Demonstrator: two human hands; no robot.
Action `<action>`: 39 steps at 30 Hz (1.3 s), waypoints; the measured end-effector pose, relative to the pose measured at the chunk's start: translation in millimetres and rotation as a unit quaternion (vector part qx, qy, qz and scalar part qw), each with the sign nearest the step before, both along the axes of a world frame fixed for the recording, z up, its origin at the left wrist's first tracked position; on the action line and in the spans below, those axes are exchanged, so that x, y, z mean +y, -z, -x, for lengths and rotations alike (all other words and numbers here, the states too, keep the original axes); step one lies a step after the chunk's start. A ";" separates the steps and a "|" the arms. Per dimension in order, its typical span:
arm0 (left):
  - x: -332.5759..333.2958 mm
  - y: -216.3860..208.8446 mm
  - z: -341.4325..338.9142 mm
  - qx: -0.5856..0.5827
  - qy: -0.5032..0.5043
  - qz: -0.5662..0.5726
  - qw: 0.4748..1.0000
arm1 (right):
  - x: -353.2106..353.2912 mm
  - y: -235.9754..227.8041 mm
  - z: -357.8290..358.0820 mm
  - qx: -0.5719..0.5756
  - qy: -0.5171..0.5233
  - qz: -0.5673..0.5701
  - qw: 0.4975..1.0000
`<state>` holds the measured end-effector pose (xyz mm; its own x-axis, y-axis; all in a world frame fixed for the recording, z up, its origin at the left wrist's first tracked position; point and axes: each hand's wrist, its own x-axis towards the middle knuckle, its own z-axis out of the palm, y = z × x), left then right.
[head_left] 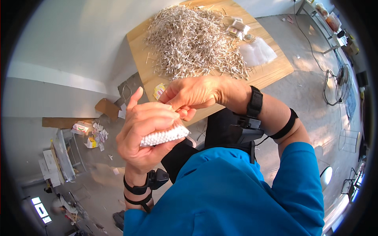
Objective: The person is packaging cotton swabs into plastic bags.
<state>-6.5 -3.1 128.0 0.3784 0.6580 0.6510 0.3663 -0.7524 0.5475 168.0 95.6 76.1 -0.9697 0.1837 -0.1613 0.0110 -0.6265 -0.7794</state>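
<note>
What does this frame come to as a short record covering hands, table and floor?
Left hand: holds a bundle of cotton swabs, white tips showing
Right hand: fingers bent beside the left fingers; grip unclear
Table: light wood, bearing a large loose cotton swab pile
Right of pile: translucent plastic bags, small packs
Floor, right: fan

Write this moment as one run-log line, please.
Left hand: holding clear plastic pack of white cotton swabs; Right hand: fingertips near pack's upper edge, contact hidden; Pale wooden table: loose swab heap
</note>
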 end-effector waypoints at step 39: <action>-8.6 -0.2 9.3 0.035 -0.132 -0.136 0.981 | -12.8 9.7 1.1 0.051 0.075 0.056 0.994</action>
